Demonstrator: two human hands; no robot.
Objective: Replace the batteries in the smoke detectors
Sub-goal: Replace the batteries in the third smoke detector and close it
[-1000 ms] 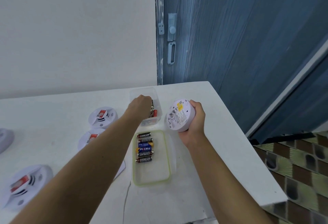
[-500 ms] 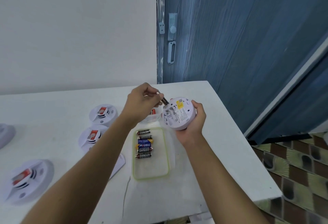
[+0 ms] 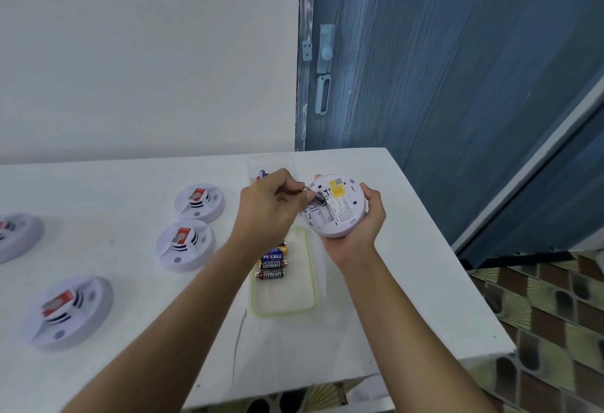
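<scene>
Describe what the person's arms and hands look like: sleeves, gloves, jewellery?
Both hands, the left hand and the right hand, are bare: no gloves. The left forearm and right forearm show no sleeves up to the picture's edge, and neither wrist carries a watch or a bracelet. No ring shows, though some fingers are hidden.

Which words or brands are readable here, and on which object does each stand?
"EVEREADY": nearest battery in the green-rimmed tray.
"EVEREADY", upside down: the battery behind it.
"PKCELL": the blue battery.
Held smoke detector: yellow sticker and print too small to read.
Red labels of the other detectors: blurred.
</scene>
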